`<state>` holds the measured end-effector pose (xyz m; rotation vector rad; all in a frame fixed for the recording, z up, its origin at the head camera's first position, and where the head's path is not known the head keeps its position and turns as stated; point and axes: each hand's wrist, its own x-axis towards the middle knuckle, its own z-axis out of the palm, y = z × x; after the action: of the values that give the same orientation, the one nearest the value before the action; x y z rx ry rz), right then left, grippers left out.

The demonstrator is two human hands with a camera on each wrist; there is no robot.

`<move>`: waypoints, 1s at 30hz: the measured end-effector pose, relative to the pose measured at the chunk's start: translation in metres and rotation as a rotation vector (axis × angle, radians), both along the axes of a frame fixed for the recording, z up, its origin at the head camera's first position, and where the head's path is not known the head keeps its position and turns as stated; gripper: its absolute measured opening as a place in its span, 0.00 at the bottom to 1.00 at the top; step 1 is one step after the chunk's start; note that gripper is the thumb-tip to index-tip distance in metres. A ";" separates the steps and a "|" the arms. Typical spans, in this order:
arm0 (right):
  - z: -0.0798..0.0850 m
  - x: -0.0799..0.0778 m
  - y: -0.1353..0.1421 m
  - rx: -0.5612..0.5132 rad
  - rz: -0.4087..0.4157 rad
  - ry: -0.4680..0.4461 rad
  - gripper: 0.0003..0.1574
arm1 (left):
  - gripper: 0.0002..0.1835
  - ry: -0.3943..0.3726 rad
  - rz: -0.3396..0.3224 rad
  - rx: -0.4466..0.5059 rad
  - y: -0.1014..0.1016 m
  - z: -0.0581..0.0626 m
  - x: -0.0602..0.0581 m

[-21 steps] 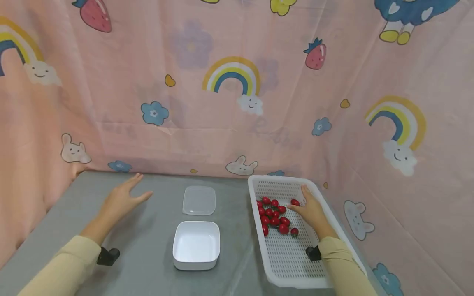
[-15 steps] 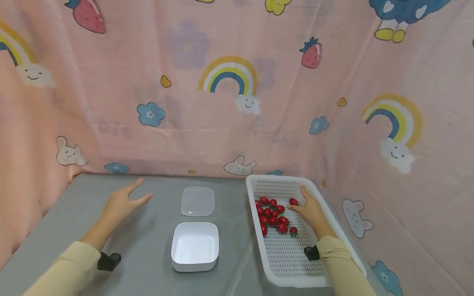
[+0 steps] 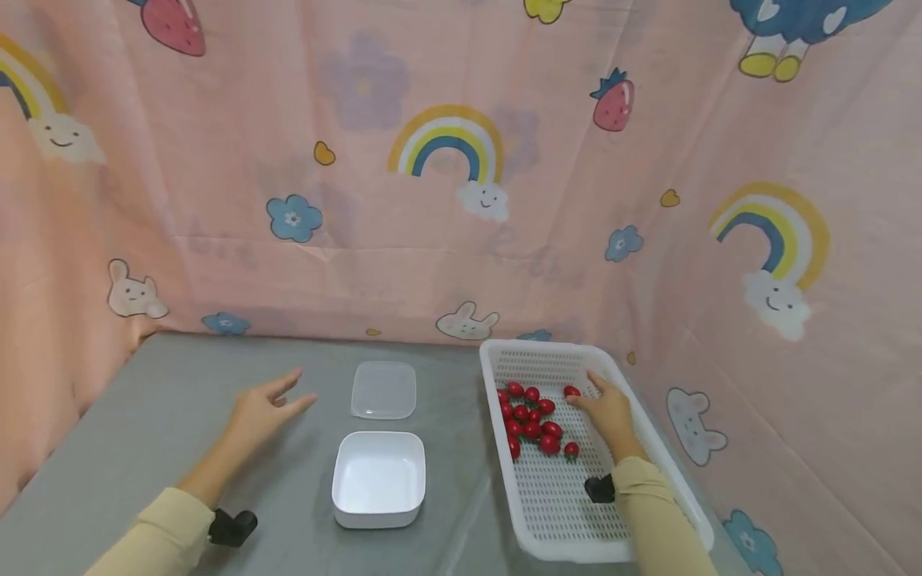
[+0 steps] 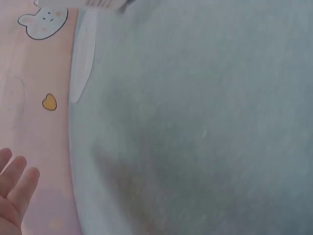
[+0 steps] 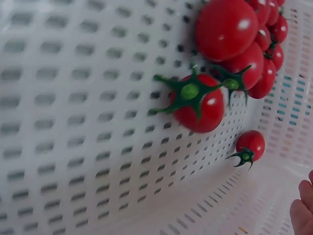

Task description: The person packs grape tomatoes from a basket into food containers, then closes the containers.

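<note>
My right hand (image 3: 608,412) hovers inside the white perforated basket (image 3: 513,512), its thumb and fingers spread apart. Just beyond its thumb lies a lone cherry tomato (image 3: 572,391); the right wrist view shows this cherry tomato (image 5: 250,146) separate from the fingertips (image 5: 301,215). Several more red cherry tomatoes (image 3: 533,416), some with green stems, cluster along the basket's left side. Above the grey table my left hand (image 3: 261,412) is held with fingers apart and nothing in them. Only a few of its fingers (image 4: 24,188) enter the left wrist view, at the lower left.
A white square box (image 3: 379,476), uncovered, stands on the grey table (image 3: 302,512) between the hands. Behind it lies a translucent square lid (image 3: 384,390). A pink patterned curtain (image 3: 418,272) borders the table at the back and sides.
My left hand has moved right and a little nearer to me, towards the box. The right hand has shifted only slightly within the basket. The tomatoes, box and lid have stayed put.
</note>
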<state>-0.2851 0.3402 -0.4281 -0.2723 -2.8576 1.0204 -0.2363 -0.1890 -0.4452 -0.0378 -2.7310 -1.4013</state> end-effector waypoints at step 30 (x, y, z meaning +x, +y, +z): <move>-0.014 -0.014 0.007 -0.206 -0.100 0.027 0.37 | 0.30 -0.116 -0.005 0.269 0.042 -0.036 0.019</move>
<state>-0.2988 0.3474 -0.4419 -0.4097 -2.6862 1.2884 -0.2169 -0.1470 -0.4813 0.0527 -2.6030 -1.8118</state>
